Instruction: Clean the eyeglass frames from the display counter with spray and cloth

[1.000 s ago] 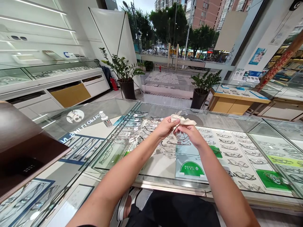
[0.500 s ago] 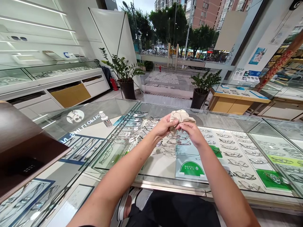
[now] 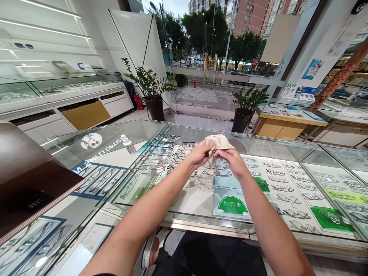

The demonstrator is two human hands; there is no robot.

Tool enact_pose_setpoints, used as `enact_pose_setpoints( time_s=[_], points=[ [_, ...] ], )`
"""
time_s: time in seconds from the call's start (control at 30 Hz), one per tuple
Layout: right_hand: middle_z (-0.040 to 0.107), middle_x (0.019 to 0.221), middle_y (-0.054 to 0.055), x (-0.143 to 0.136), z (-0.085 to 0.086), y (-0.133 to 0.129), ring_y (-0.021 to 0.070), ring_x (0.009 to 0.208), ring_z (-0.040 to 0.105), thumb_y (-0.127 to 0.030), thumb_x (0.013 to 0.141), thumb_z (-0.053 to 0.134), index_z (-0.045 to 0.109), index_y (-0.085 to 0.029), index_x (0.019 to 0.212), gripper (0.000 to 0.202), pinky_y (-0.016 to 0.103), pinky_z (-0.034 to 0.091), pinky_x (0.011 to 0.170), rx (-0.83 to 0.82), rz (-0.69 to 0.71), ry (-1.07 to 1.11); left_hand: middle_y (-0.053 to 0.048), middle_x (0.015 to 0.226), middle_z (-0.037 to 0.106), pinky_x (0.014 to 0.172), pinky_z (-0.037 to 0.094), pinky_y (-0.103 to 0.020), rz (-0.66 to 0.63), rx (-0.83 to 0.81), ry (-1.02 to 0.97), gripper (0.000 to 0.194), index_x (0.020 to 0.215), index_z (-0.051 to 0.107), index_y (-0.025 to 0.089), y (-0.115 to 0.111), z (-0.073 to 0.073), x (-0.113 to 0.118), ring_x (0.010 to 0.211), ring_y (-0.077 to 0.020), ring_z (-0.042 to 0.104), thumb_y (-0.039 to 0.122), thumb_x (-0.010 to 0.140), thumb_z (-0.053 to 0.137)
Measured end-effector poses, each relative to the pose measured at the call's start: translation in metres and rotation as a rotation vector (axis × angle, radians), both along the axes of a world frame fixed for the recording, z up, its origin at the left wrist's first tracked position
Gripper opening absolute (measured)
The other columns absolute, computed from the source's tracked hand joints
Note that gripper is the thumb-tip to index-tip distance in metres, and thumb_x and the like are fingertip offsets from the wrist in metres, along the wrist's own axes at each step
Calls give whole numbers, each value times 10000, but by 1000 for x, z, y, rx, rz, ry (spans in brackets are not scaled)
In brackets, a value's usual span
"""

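A cream cloth (image 3: 225, 142) is bunched between my hands above the glass counter. My left hand (image 3: 201, 152) is closed on it, thumb pressed on top and a fold hanging below. The thin curved rim of a pair of glasses (image 3: 219, 142) shows against the cloth; most of the glasses is covered. Closed in a pinch at the lower edge, my right hand (image 3: 232, 158) touches the glasses and the cloth there. Exactly which part its fingertips grip is too small to see.
Rows of spectacle frames (image 3: 283, 188) lie inside the glass display case (image 3: 201, 220) under my arms. A white spray bottle (image 3: 128, 145) stands on the glass at left. A brown wooden panel (image 3: 34, 165) juts in at far left. Potted plants (image 3: 154, 105) stand beyond the counter.
The cloth has shifted slightly and its folds have changed, with more hanging below my left thumb. My left thumb has moved a little up and left; my right hand stays nearly in place.
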State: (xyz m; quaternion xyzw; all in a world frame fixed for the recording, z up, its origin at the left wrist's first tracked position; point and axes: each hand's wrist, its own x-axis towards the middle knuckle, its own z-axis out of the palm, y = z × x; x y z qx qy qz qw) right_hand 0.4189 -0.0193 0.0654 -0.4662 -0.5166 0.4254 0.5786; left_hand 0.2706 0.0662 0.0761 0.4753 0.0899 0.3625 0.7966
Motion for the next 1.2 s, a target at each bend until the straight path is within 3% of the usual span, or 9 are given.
enact_pose_setpoints(
  time_s=[0.1, 0.27, 0.33, 0.53, 0.67, 0.8, 0.93, 1.07, 1.2],
  points=[
    [780, 903, 62, -2, -1, 0, 226, 938, 639, -540, 839, 773, 830, -209, 828, 336, 379, 472, 955, 6, 11, -3, 26, 616, 622, 588, 476, -213, -10, 16, 2, 564, 1000, 648, 139, -2, 0, 0, 537, -95, 556, 448, 683, 997],
    [777, 880, 63, -15, -5, 0, 242, 959, 661, -566, 785, 808, 815, -210, 805, 356, 398, 485, 988, -12, 61, -12, 38, 470, 509, 433, 324, -203, 106, 14, 57, 635, 745, 590, 155, -1, -6, 6, 389, -68, 403, 745, 757, 825],
    [771, 874, 59, -17, -4, 0, 240, 953, 658, -581, 800, 797, 813, -213, 809, 368, 396, 486, 981, 10, 45, -3, 32, 450, 487, 440, 353, -218, 107, -13, 50, 642, 707, 581, 163, -1, -5, 8, 390, -85, 414, 772, 808, 759],
    [764, 930, 60, -7, 5, -4, 226, 927, 631, -577, 825, 795, 814, -222, 842, 356, 376, 480, 919, 51, -23, 25, -43, 629, 653, 658, 558, -297, -8, -142, -53, 455, 779, 674, 123, -1, 3, 6, 590, -163, 626, 543, 880, 819],
    [749, 1013, 73, 5, 29, -20, 232, 920, 629, -558, 894, 738, 804, -243, 893, 322, 377, 497, 855, 100, -43, -18, -116, 858, 776, 845, 598, -359, 35, -228, -96, 325, 994, 745, 93, 12, 7, -1, 823, -240, 749, 411, 939, 780],
    [731, 1048, 84, 17, 70, -46, 265, 1037, 644, -477, 1019, 623, 805, -256, 981, 289, 424, 500, 946, 271, -40, -438, -139, 887, 791, 882, 601, -366, -58, -223, -34, 345, 1019, 758, 81, 22, 8, -13, 878, -259, 770, 416, 939, 778],
    [742, 1193, 112, 21, 101, -63, 292, 1090, 601, -328, 1074, 543, 797, -252, 1056, 266, 473, 451, 954, 432, -93, -1234, -140, 871, 789, 778, 604, -338, -243, -182, 129, 430, 942, 762, 95, 23, 7, -25, 786, -238, 751, 502, 845, 863],
    [722, 1304, 109, 15, 113, -65, 319, 1207, 556, -134, 998, 634, 785, -240, 988, 185, 464, 387, 965, 545, -103, -1827, -105, 804, 778, 664, 575, -288, -402, -113, 297, 459, 861, 764, 111, 20, 6, -33, 687, -197, 718, 540, 782, 903],
    [715, 1278, 116, 6, 117, -61, 321, 1223, 552, -22, 912, 696, 761, -220, 893, 209, 441, 356, 965, 596, -5, -2015, -109, 835, 790, 604, 548, -265, -499, -78, 382, 456, 904, 787, 120, 19, 3, -34, 676, -197, 731, 537, 768, 914]
  ],
)
